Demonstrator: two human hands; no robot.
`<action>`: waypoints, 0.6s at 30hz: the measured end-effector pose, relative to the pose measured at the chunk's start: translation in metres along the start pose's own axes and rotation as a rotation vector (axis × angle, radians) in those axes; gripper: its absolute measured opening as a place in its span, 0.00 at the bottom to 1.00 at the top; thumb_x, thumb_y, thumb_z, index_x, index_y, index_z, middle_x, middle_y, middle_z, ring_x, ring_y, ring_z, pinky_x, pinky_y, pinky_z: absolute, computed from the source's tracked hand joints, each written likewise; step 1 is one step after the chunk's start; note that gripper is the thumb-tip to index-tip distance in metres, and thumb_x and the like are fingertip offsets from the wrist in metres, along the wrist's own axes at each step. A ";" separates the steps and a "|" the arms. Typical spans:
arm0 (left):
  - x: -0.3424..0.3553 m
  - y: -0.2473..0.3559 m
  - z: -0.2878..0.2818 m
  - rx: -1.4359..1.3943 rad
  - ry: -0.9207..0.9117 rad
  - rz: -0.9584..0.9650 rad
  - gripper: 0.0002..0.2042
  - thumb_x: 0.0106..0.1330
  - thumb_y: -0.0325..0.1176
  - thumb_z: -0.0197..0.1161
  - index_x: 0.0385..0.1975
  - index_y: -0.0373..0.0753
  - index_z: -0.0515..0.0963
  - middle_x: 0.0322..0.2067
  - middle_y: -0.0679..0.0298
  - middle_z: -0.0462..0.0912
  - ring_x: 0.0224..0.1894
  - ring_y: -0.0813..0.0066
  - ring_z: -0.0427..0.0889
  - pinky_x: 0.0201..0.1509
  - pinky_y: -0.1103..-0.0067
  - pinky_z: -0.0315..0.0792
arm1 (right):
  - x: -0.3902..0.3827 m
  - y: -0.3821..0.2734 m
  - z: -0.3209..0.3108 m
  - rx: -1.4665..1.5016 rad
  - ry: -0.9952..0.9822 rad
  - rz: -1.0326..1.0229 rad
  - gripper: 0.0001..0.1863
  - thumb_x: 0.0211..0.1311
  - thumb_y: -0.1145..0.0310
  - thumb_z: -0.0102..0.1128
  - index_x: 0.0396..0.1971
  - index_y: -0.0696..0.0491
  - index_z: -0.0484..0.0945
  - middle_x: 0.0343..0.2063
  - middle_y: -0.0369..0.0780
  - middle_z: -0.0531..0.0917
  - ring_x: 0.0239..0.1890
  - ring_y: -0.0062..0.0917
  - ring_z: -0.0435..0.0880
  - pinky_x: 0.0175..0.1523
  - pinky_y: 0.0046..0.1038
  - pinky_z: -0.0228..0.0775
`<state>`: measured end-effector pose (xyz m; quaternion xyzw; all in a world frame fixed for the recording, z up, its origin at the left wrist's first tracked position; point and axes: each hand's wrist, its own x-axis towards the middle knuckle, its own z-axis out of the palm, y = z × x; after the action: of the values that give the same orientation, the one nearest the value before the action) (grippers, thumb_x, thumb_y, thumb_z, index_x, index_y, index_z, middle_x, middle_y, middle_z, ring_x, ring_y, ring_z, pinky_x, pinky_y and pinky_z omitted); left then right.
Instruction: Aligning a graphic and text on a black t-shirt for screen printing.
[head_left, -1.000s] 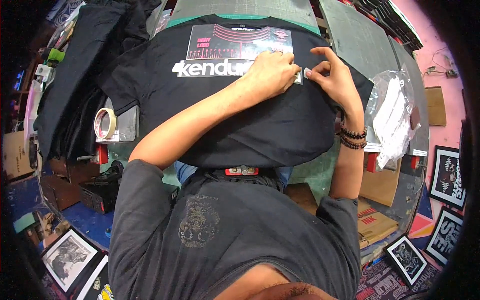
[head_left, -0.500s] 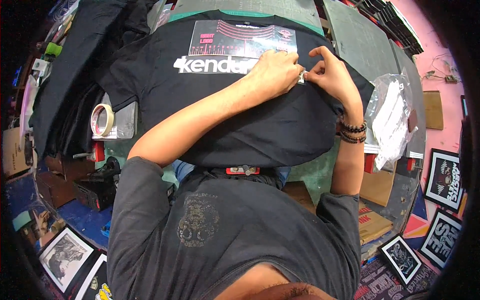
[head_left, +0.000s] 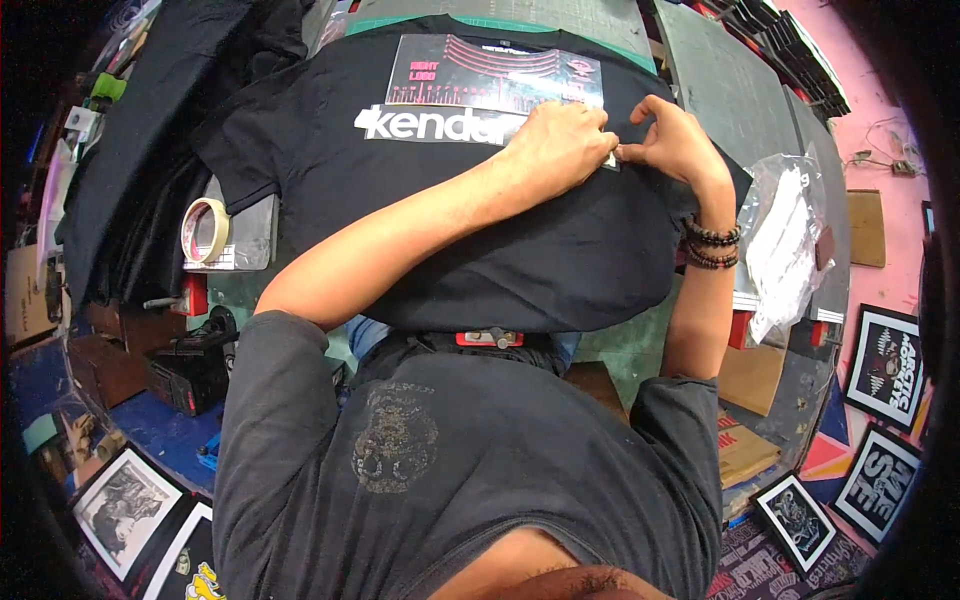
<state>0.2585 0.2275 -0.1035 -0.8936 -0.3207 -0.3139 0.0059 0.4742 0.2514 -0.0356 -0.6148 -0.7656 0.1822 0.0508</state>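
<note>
A black T-shirt [head_left: 450, 260] is spread out in front of me, its collar at the far side. Across its chest lies a clear transfer film [head_left: 390, 124] with large white lettering. Just beyond the film sits a transparent placement ruler [head_left: 425, 74] with pink markings. My left hand [head_left: 562, 140] rests over the film's right part with fingers curled closed at its end, covering some of the letters. Beaded bracelets circle the wrist of my right hand [head_left: 680, 148], which pinches the film's right end between thumb and index finger; the other fingers bend away. The exact grip is partly hidden.
A roll of masking tape [head_left: 205, 232] stands on a small platen at the left. Dark garments [head_left: 160, 170] hang beside it. To the right, a clear plastic bag [head_left: 785, 235] holds white pieces. Grey platens [head_left: 725, 95] extend beyond, and framed prints [head_left: 885, 365] surround the lower right.
Both hands have shifted very slightly, staying together at the film's right end. The shirt, film and ruler sit a little further right in the picture.
</note>
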 end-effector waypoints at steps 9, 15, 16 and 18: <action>0.000 0.001 0.002 0.084 0.011 0.007 0.06 0.66 0.36 0.66 0.36 0.44 0.85 0.33 0.61 0.83 0.38 0.62 0.87 0.40 0.66 0.82 | -0.021 0.004 -0.003 -0.103 0.243 0.129 0.13 0.59 0.65 0.75 0.43 0.48 0.86 0.33 0.38 0.89 0.40 0.38 0.89 0.47 0.38 0.79; -0.001 0.004 0.000 0.127 0.007 0.009 0.07 0.64 0.35 0.65 0.38 0.43 0.86 0.36 0.63 0.83 0.41 0.64 0.86 0.42 0.68 0.83 | -0.060 -0.002 0.036 -0.230 0.441 -0.313 0.15 0.61 0.76 0.61 0.44 0.46 0.91 0.59 0.37 0.85 0.68 0.41 0.78 0.69 0.38 0.72; -0.002 0.005 0.000 0.131 -0.009 0.015 0.07 0.64 0.35 0.65 0.39 0.43 0.86 0.37 0.63 0.83 0.42 0.65 0.86 0.42 0.68 0.83 | -0.065 -0.001 0.039 -0.263 0.480 -0.272 0.16 0.61 0.75 0.61 0.45 0.46 0.91 0.60 0.37 0.85 0.68 0.42 0.77 0.70 0.39 0.71; -0.002 0.005 -0.001 0.113 -0.010 0.017 0.08 0.64 0.34 0.65 0.40 0.43 0.87 0.38 0.63 0.82 0.43 0.64 0.86 0.43 0.68 0.83 | -0.071 0.002 0.041 -0.346 0.497 -0.233 0.17 0.63 0.75 0.60 0.48 0.46 0.91 0.61 0.38 0.84 0.68 0.44 0.77 0.71 0.41 0.70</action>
<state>0.2595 0.2222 -0.1034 -0.8961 -0.3304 -0.2909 0.0574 0.4803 0.1750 -0.0642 -0.5483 -0.8146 -0.1132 0.1515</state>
